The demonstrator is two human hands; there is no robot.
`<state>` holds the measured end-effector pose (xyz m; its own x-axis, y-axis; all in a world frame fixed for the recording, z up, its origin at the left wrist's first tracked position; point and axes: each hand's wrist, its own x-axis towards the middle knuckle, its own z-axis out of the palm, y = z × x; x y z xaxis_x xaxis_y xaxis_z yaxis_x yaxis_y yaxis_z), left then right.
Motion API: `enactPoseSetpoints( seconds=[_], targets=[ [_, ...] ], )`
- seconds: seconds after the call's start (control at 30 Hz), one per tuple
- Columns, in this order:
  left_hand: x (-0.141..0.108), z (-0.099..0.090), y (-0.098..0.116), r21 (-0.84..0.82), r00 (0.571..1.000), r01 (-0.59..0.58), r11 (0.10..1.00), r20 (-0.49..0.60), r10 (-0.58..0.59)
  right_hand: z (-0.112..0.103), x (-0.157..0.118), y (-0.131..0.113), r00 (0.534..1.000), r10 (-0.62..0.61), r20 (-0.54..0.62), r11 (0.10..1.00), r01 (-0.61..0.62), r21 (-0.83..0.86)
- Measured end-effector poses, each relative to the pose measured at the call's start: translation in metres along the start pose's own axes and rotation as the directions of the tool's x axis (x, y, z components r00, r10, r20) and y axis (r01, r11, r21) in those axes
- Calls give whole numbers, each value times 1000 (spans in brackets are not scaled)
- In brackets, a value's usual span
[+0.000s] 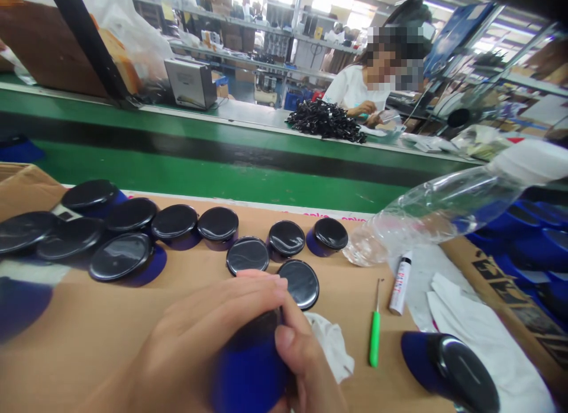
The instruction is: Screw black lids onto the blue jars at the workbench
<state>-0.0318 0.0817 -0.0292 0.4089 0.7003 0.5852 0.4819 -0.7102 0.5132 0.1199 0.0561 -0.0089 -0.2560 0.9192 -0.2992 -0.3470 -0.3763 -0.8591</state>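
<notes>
Both my hands are around one dark blue round container (252, 365) close in front of me, blurred at its lower part. My left hand (208, 324) lies over its top, fingers together and wrapped across to the far right side. On the right, my right hand (306, 354) grips its side with the thumb bent against it. The container's top is mostly hidden under my left hand. Just beyond my fingers lies a glossy black round lid (299, 284). A crumpled white cloth (331, 345) is beside my right hand.
Several black-lidded blue containers (218, 226) stand along the cardboard (186, 306). To the right are a green-handled pick (375, 339), paint marker (400, 283), tipped container (448, 368) and clear plastic bottle (439, 206). Beyond the green conveyor (199, 164), a person (364, 87) works near black parts (326, 120).
</notes>
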Motion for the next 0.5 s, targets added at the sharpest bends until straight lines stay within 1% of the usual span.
enactPoseSetpoints(
  seconds=[0.03, 0.1, 0.2, 0.27, 0.3, 0.37, 0.43, 0.5],
  targets=[
    [0, 0, 1, 14, 1000, 8, 1000, -4, -8, 0, -1, -1, 1000, 8, -23, 1000, -8, -4],
    [1, -2, 3, 52, 999, 14, 999, -48, -12, 0, -2, -1, 998, 12, -54, 1000, -12, 1],
    [4, -5, 3, 83, 994, -19, 996, -103, 28, 0, -1, 0, 999, -29, -33, 1000, 28, -13],
    [5, -6, 2, 62, 995, -64, 996, -67, 68, 0, 0, 1, 999, -43, 11, 999, 43, -10],
    [6, -7, 1, 49, 996, -77, 996, -35, 79, 0, 1, 2, 998, -48, 38, 999, 48, 8],
    [7, -7, -2, 54, 995, -97, 994, -14, 98, 1, 2, 3, 996, -52, 70, 997, 48, 59],
    [7, -8, -3, 73, 992, -126, 989, -6, 127, 2, 2, 5, 997, -55, 55, 994, 50, 96],
    [7, -9, -5, 72, 988, -151, 986, -1, 151, 3, 2, 4, 998, -51, 26, 994, 48, 99]
  ],
)
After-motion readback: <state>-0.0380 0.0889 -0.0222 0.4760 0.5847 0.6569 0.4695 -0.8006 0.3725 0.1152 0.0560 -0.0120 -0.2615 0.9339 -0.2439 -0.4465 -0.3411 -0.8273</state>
